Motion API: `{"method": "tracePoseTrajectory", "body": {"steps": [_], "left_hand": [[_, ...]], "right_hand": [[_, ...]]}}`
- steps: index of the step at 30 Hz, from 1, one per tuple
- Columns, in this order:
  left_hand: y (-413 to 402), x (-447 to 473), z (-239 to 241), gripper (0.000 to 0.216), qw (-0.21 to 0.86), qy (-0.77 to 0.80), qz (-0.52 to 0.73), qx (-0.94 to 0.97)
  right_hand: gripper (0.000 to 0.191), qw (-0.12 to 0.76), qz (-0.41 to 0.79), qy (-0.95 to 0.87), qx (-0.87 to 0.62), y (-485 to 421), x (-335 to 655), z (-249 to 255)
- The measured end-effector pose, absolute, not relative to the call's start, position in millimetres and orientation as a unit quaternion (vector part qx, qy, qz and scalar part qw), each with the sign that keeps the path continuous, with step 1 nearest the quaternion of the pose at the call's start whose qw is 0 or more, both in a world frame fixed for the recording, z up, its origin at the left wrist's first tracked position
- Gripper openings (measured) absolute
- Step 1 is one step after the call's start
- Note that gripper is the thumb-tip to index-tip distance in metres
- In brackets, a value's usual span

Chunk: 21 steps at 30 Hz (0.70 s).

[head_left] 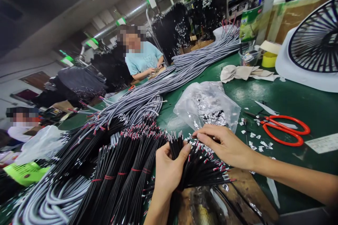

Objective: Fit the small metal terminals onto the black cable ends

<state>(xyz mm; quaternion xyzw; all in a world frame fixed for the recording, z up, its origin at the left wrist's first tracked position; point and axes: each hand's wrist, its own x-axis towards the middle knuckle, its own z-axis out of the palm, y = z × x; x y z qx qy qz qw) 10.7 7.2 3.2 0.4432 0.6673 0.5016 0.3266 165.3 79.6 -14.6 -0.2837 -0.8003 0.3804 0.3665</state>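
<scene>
My left hand (169,168) is wrapped around an upright bunch of thin black cables (175,147), whose pale tips stick up above the thumb. Just right of those tips, my right hand (224,144) has its thumb and forefinger drawn together; whatever they pinch is too small to make out. Below it fan out more black cables (206,170) with red and white stripped ends. Left of my left hand lie several black cable bundles (129,175) tied with red bands. Small silver foil scraps (253,135) are scattered on the green table (298,98).
A clear plastic bag (185,102) with foil scraps lies ahead, red-handled scissors (286,130) to the right. Long grey cables (158,84) run across the table. A white fan (290,59) stands at right. Another person (144,58) works across the table; a wooden board (248,190) lies below my hands.
</scene>
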Motion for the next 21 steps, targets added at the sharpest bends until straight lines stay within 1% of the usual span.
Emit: {"method": "tracePoseTrajectory", "body": {"steps": [6, 11, 21], "left_hand": [[6.6, 12.8, 5.5, 0.016, 0.316, 0.671, 0.507, 0.439], [6.0, 13.8, 6.8, 0.019, 0.318, 0.671, 0.498, 0.448], [7.4, 14.0, 7.5, 0.015, 0.314, 0.669, 0.513, 0.437]], "right_hand": [[0.025, 0.371, 0.383, -0.802, -0.270, 80.2, 165.4, -13.5], [0.028, 0.360, 0.395, -0.807, -0.252, 78.9, 165.6, -12.5], [0.024, 0.380, 0.365, -0.812, -0.252, 76.9, 166.5, -14.8]]}}
